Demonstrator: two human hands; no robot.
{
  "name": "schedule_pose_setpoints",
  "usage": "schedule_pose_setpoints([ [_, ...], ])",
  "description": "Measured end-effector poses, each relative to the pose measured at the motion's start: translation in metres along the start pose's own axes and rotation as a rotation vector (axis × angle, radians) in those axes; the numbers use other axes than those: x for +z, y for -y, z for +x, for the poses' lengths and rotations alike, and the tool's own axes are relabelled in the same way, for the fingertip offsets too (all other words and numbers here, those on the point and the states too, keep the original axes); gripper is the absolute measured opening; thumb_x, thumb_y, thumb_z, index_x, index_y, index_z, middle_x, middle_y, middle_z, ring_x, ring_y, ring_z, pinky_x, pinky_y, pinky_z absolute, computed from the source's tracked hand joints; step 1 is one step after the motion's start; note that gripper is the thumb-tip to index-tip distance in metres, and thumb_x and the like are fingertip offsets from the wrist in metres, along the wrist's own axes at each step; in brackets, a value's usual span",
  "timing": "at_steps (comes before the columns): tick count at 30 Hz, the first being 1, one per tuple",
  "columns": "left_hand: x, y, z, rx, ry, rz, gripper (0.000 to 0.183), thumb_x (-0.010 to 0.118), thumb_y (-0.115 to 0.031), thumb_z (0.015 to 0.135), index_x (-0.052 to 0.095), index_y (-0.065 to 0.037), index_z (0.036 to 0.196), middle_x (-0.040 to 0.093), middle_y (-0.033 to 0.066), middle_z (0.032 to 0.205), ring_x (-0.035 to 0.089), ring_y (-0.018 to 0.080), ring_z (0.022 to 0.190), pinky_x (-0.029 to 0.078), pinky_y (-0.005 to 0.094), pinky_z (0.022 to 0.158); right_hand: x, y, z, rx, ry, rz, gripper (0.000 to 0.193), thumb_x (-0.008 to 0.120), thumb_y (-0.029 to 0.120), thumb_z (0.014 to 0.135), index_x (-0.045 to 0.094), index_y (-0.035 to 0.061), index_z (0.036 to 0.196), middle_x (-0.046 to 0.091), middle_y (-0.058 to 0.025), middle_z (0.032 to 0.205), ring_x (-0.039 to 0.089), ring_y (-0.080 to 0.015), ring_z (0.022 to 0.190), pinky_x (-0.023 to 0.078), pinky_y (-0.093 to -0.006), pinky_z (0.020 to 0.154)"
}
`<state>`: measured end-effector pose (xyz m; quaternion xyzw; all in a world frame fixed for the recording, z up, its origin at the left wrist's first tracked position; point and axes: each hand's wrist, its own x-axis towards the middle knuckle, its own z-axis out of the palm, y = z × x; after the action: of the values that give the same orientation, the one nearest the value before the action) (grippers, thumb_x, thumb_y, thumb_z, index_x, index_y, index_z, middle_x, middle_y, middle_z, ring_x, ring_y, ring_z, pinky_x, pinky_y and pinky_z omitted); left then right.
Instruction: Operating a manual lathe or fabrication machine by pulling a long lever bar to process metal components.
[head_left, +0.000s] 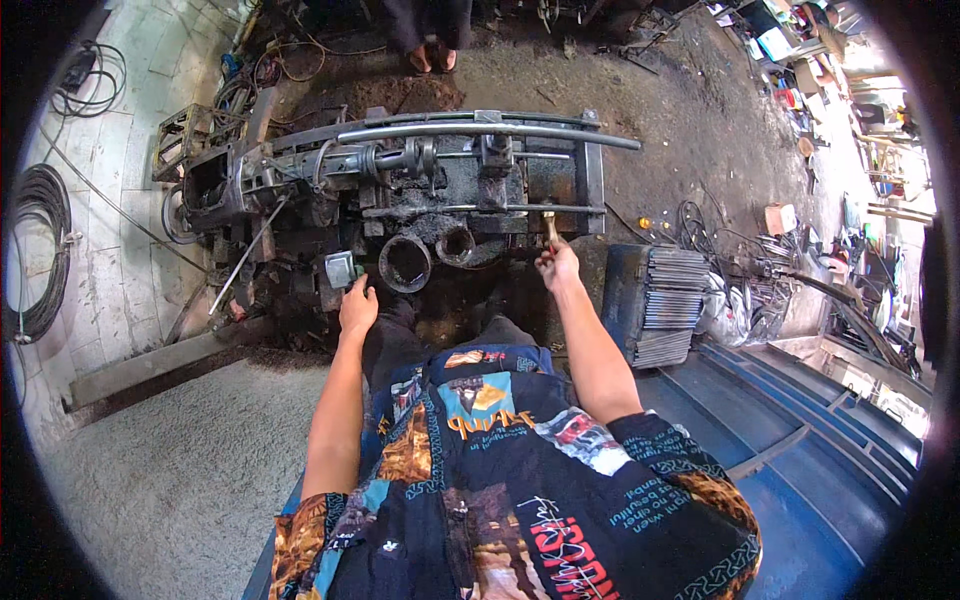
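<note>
A lathe-like machine (460,165) stretches across in front of me, dark and greasy, with long bare rods along it. My right hand (560,268) grips a brush (549,232) by its handle, and the bristles point away from me at the near rod by the machine's right end. My left hand (358,308) has its fingers partly stretched out and holds nothing I can see. Its fingertips are at a small grey metal box (340,269) on the machine's near left side. Between my hands sit two round open metal cups, a larger one (404,262) and a smaller one (456,243).
A ribbed metal block (668,305) stands right of my right arm. Blue metal sheeting (770,490) covers the lower right. Coiled black cable (40,250) lies far left. A bare metal bar (240,258) slants out at the machine's left. Another person's feet (433,58) show beyond the machine.
</note>
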<state>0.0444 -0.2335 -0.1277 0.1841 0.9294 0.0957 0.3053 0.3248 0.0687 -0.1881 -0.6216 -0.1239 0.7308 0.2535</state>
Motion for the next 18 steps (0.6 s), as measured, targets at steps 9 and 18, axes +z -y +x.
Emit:
schedule_pose_setpoints([
  [9, -0.001, -0.004, 0.000, 0.032, -0.006, 0.022, 0.045, 0.054, -0.028, 0.092, 0.052, -0.018, 0.136, 0.062, 0.0243, 0.117, 0.059, 0.0420, 0.108, 0.048, 0.0505, 0.091, -0.010, 0.000, 0.082, 0.030, -0.182, 0.258, 0.017, 0.045, 0.016, 0.092, 0.053, 0.0094, 0.078, 0.058, -0.0060, 0.075, 0.052, -0.0195, 0.064, 0.044, -0.0330, 0.062],
  [18, -0.002, 0.005, -0.003, 0.022, -0.075, 0.021, 0.048, 0.056, -0.029, 0.090, 0.053, -0.012, 0.135, 0.065, 0.0247, 0.110, 0.061, 0.0426, 0.103, 0.049, 0.0506, 0.088, 0.014, -0.015, 0.001, -0.352, -0.005, -0.863, 0.031, 0.063, 0.016, 0.081, 0.064, -0.0051, 0.103, 0.069, -0.0141, 0.091, 0.067, -0.0200, 0.080, 0.050, -0.0342, 0.068],
])
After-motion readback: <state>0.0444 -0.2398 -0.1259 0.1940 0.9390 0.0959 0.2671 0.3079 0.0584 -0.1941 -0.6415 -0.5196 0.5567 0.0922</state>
